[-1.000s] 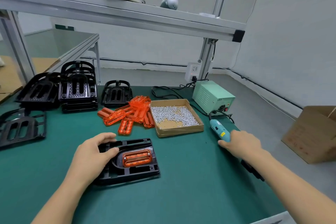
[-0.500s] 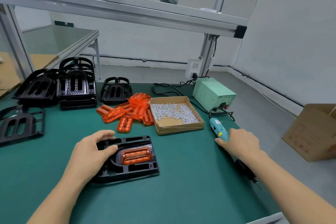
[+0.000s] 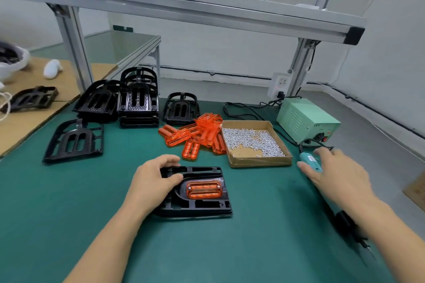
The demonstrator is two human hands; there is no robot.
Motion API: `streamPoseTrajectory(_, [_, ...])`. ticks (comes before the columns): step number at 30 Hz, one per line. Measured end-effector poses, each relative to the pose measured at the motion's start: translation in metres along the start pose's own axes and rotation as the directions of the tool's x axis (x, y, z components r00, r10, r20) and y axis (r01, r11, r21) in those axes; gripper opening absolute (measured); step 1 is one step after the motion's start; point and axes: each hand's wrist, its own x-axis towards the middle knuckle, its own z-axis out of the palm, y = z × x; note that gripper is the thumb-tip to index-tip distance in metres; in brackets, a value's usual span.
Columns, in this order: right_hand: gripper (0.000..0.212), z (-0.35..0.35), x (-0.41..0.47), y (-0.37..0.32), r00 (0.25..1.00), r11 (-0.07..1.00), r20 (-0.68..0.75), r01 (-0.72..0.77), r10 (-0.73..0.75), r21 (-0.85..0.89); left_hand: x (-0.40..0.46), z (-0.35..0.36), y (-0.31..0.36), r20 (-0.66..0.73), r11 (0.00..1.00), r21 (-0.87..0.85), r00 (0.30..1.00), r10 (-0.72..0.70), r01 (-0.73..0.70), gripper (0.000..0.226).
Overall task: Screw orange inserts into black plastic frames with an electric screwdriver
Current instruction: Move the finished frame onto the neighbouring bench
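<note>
- Lying flat on the green worktop is a black plastic frame, near the front and about in the middle.
- Sitting in the frame's middle is an orange insert.
- The left hand is resting on the frame's left side, and its grip is curling round that edge, thumb on top.
- The right hand is lying over the electric screwdriver at the right edge of the worktop. It is blurry, so I cannot tell if its grip is closing on the tool or only touching it.
- The tool's blue-green end is sticking out past the fingers.
- A cardboard tray of little silver screws is sitting between the frame and the tool, a bit further back.
- A pile of orange inserts is lying just left of the tray.
- More black frames are stacking up at the back left.
- A pale green power box is sitting behind the tool.
</note>
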Motion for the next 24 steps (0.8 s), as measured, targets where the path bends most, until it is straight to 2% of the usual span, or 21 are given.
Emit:
streamPoseTrajectory(3, [0.049, -0.011, -0.010, -0.034, 0.977, 0.949, -0.052, 0.212, -0.205, 0.234, 0.000, 0.000, -0.001, -0.005, 1.000, 0.000, 1.000, 0.008, -0.008, 0.034])
streamPoseTrajectory(7, [0.044, -0.008, -0.026, -0.084, 0.885, 0.774, -0.048, 0.429, -0.462, 0.465, -0.002, -0.001, 0.001, -0.029, 0.998, -0.045, 0.999, 0.036, -0.037, 0.028])
streamPoseTrajectory(9, [0.045, -0.003, -0.030, -0.108, 0.824, 0.689, -0.050, 0.504, -0.564, 0.521, -0.004, -0.002, 0.003, -0.060, 0.995, -0.088, 0.997, 0.047, -0.052, 0.025])
streamPoseTrajectory(12, [0.049, 0.004, -0.030, -0.136, 0.770, 0.621, -0.023, 0.531, -0.638, 0.576, -0.009, -0.011, 0.002, -0.103, 0.991, -0.114, 0.993, 0.060, -0.072, 0.027])
streamPoseTrajectory(15, [0.049, 0.009, -0.027, -0.150, 0.750, 0.595, 0.002, 0.524, -0.662, 0.609, -0.026, -0.024, -0.004, -0.086, 0.991, -0.113, 0.994, 0.064, -0.074, 0.044])
streamPoseTrajectory(17, [0.048, 0.012, -0.025, -0.156, 0.740, 0.586, 0.022, 0.514, -0.673, 0.626, -0.042, -0.030, -0.010, -0.017, 0.995, -0.093, 0.999, 0.028, -0.029, 0.067])
streamPoseTrajectory(20, [0.048, 0.020, -0.025, -0.162, 0.720, 0.570, 0.042, 0.511, -0.692, 0.644, -0.064, -0.032, -0.018, 0.065, 0.999, 0.036, 0.998, -0.024, 0.021, 0.106])
streamPoseTrajectory(24, [0.046, 0.029, -0.028, -0.165, 0.726, 0.559, 0.015, 0.516, -0.688, 0.649, -0.072, -0.024, -0.016, 0.029, 0.977, 0.211, 1.000, 0.002, -0.008, 0.116])
